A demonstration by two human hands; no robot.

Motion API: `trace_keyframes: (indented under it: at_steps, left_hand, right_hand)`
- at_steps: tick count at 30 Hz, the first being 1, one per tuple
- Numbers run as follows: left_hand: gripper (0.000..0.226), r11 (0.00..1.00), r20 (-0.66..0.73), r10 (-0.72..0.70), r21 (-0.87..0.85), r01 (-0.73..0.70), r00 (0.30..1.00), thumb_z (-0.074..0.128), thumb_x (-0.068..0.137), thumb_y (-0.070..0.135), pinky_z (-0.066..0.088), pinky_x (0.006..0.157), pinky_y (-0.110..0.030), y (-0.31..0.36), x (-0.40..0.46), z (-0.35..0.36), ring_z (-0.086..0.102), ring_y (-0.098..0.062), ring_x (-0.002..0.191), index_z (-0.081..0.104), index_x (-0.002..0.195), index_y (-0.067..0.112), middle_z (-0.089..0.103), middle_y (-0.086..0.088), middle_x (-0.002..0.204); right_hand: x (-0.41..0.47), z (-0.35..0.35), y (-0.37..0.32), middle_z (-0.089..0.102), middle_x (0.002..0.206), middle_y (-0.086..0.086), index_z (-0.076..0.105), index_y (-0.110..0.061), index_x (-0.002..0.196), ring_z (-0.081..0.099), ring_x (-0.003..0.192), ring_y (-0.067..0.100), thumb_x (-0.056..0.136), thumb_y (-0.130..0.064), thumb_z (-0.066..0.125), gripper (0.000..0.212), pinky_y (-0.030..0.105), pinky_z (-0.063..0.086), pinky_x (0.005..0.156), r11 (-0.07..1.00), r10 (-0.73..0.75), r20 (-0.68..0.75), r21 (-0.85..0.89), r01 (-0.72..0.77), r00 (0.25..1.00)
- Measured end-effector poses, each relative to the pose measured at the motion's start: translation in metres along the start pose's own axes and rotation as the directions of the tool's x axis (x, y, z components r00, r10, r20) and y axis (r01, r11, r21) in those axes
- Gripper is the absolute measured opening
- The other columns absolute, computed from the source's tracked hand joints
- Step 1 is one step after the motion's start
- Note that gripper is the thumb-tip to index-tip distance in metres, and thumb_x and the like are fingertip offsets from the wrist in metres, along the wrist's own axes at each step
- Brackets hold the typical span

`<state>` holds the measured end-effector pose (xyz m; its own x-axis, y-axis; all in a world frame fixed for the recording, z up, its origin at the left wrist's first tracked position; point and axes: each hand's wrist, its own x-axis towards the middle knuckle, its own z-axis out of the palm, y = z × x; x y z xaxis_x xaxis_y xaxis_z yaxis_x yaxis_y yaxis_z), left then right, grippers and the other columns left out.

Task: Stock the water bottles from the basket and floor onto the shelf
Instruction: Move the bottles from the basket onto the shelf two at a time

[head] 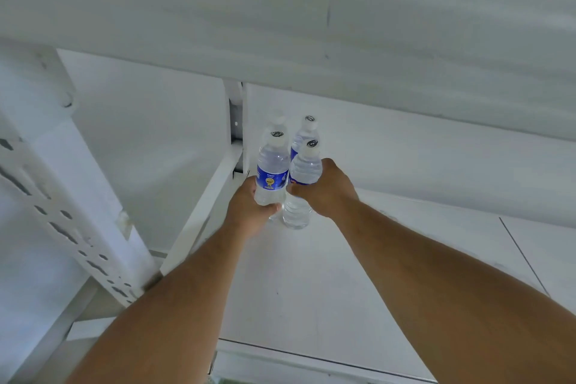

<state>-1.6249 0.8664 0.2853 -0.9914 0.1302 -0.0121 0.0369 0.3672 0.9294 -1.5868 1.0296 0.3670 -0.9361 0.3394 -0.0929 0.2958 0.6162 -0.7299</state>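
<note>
A person reaches both arms into a white shelf (358,259), the left hand (249,209) wrapped around a water bottle (271,171) and the right hand (327,188) wrapped around a second bottle (304,184), both upright at the shelf's back left corner. Two more bottles (307,132) already stand just behind them. Stocking seems barely begun; most of the shelf is bare, and the basket and floor are out of view.

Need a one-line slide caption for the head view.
Left hand and right hand each grip a bottle upright on the white shelf, in front of two more bottles.
</note>
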Motion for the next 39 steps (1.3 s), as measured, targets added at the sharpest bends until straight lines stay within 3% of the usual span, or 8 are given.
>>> trace_keyframes:
  at_steps: [11, 17, 21, 24, 28, 31, 33, 39]
  left_hand:
    - [0.049, 0.995, -0.034, 0.057, 0.079, -0.054, 0.998, 0.083, 0.071, 0.021, 0.035, 0.061, -0.007, -0.002, 0.004, 0.000, 0.054, 0.010, 0.078, 0.053, 0.105, 0.040, 0.056, 0.024, 0.086]
    - [0.060, 0.992, -0.008, 0.019, 0.125, -0.018, 1.000, 0.080, 0.076, 0.021, 0.045, 0.088, -0.028, -0.007, 0.003, 0.002, 0.060, -0.019, 0.111, 0.055, 0.130, 0.024, 0.064, 0.002, 0.121]
    - [0.065, 0.990, 0.010, -0.033, 0.136, 0.031, 0.999, 0.080, 0.076, 0.020, 0.043, 0.087, -0.028, -0.005, -0.003, 0.000, 0.057, -0.016, 0.108, 0.051, 0.135, 0.022, 0.062, 0.000, 0.129]
    - [0.071, 0.983, 0.016, -0.084, 0.164, 0.081, 0.996, 0.078, 0.078, 0.022, 0.044, 0.096, -0.031, 0.001, -0.012, -0.002, 0.054, -0.019, 0.122, 0.044, 0.141, 0.018, 0.055, -0.003, 0.139]
    - [0.073, 0.968, 0.030, -0.105, 0.231, 0.096, 0.994, 0.072, 0.083, 0.027, 0.042, 0.088, -0.025, 0.012, -0.035, -0.010, 0.054, -0.021, 0.124, 0.038, 0.146, 0.016, 0.050, -0.006, 0.144]
    - [0.077, 0.931, 0.118, -0.110, 0.361, 0.061, 0.987, 0.065, 0.085, 0.030, 0.044, 0.105, -0.035, 0.021, -0.057, -0.020, 0.047, -0.026, 0.133, 0.029, 0.152, 0.016, 0.040, -0.010, 0.151]
    - [0.079, 0.889, 0.166, -0.104, 0.458, 0.017, 0.981, 0.063, 0.087, 0.035, 0.040, 0.110, -0.037, 0.028, -0.073, -0.026, 0.041, -0.025, 0.138, 0.025, 0.154, 0.019, 0.034, -0.007, 0.155]
    - [0.074, 0.689, 0.314, -0.013, 0.690, -0.219, 0.949, 0.060, 0.088, 0.041, 0.041, 0.106, -0.040, 0.046, -0.126, -0.043, 0.041, -0.027, 0.136, 0.027, 0.151, 0.024, 0.037, 0.000, 0.154]
  right_hand:
    - [0.007, 0.005, 0.001, 0.064, 0.080, -0.006, 0.061, -0.023, 0.102, 0.060, 0.067, 0.012, 0.068, -0.041, 0.080, 0.043, 0.022, 0.040, 0.051, 0.998, 0.007, -0.056, 0.062, -0.003, 0.998]
    - [0.007, 0.008, 0.000, 0.065, 0.086, -0.005, 0.059, -0.022, 0.107, 0.061, 0.071, 0.014, 0.069, -0.042, 0.080, 0.049, 0.022, 0.040, 0.053, 0.997, 0.003, -0.061, 0.072, 0.002, 0.998]
    - [0.003, 0.010, 0.005, 0.066, 0.089, -0.003, 0.054, -0.021, 0.108, 0.063, 0.075, 0.019, 0.069, -0.043, 0.081, 0.051, 0.024, 0.043, 0.055, 0.997, 0.014, -0.056, 0.080, -0.010, 0.998]
    - [-0.004, 0.009, 0.007, 0.061, 0.097, -0.003, 0.049, -0.017, 0.116, 0.060, 0.082, 0.019, 0.071, -0.039, 0.084, 0.061, 0.028, 0.046, 0.061, 0.994, 0.068, -0.006, 0.083, -0.067, 0.998]
    - [-0.027, 0.008, 0.009, 0.050, 0.099, -0.002, 0.040, -0.012, 0.133, 0.054, 0.083, 0.019, 0.079, -0.043, 0.078, 0.073, 0.025, 0.038, 0.051, 0.988, 0.157, 0.060, -0.018, -0.156, 0.986]
    - [-0.053, 0.008, 0.013, 0.055, 0.103, 0.002, 0.037, -0.008, 0.137, 0.058, 0.091, 0.023, 0.085, -0.047, 0.069, 0.072, 0.028, 0.043, 0.063, 0.977, 0.196, 0.098, -0.102, -0.186, 0.976]
    - [-0.072, 0.009, 0.016, 0.058, 0.121, 0.006, 0.036, -0.010, 0.140, 0.058, 0.108, 0.027, 0.088, -0.051, 0.063, 0.072, 0.032, 0.048, 0.080, 0.971, 0.168, 0.108, -0.192, -0.145, 0.980]
    - [-0.136, 0.007, 0.022, 0.043, 0.150, 0.004, 0.036, -0.016, 0.147, 0.037, 0.138, 0.027, 0.091, -0.059, 0.051, 0.073, 0.040, 0.036, 0.109, 0.854, -0.022, 0.122, -0.514, 0.082, 0.992]
